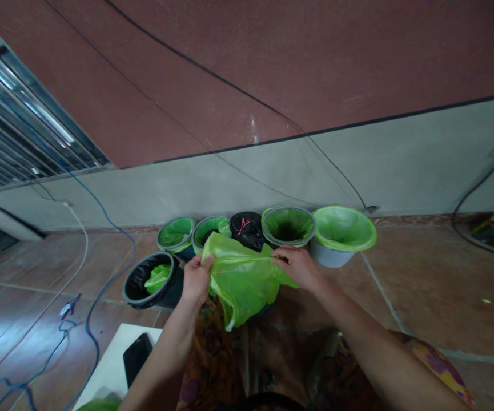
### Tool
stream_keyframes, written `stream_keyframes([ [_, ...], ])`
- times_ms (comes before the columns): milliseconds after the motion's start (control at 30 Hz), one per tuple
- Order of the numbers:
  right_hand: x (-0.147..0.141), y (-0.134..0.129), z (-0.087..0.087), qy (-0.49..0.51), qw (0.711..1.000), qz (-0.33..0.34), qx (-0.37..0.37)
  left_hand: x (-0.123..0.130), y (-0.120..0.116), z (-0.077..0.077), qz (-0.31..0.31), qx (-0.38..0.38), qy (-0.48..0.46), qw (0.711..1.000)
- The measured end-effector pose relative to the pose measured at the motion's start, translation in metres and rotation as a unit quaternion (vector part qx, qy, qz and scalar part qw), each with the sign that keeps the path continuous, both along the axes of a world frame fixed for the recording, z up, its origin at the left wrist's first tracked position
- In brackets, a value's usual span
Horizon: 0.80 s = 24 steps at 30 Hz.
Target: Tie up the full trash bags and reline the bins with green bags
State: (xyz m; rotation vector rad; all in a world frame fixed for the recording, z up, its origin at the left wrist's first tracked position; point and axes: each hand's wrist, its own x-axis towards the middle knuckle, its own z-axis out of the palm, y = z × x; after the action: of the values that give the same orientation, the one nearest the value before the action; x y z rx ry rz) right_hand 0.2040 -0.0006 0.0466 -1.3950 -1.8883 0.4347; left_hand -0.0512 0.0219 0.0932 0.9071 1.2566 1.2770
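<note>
A bright green plastic bag (244, 279) is stretched between my two hands, its lower part hanging loose over my lap. My left hand (197, 277) pinches the bag's left edge. At the opposite edge, my right hand (296, 264) has its fingers closed on the plastic. Behind the bag stand several bins: a green-lined bin (176, 234), a second lined bin (212, 227), a grey-rimmed lined bin (289, 225) and a pale bin with a green liner (343, 237). Among them sits a black bag tied with red string (247, 229).
To the left, a dark bin (150, 282) holds crumpled green plastic. A phone (136, 357) lies on a white surface (109, 354) beside my left forearm. Blue cable (96, 337) and a white cord (77, 265) run over the tiled floor. Behind the bins rises the wall (229, 188).
</note>
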Motion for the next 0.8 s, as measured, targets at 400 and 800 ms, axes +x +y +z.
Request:
stream_keyframes([
  [400,0.047,0.007,0.013,-0.18,0.965,-0.178,-0.072,-0.053,0.039,0.021,0.126,0.058,0.082,0.987],
  [800,0.069,0.013,0.009,-0.053,0.946,-0.32,0.001,-0.071,0.041,0.039,0.129,0.045,0.066,0.988],
])
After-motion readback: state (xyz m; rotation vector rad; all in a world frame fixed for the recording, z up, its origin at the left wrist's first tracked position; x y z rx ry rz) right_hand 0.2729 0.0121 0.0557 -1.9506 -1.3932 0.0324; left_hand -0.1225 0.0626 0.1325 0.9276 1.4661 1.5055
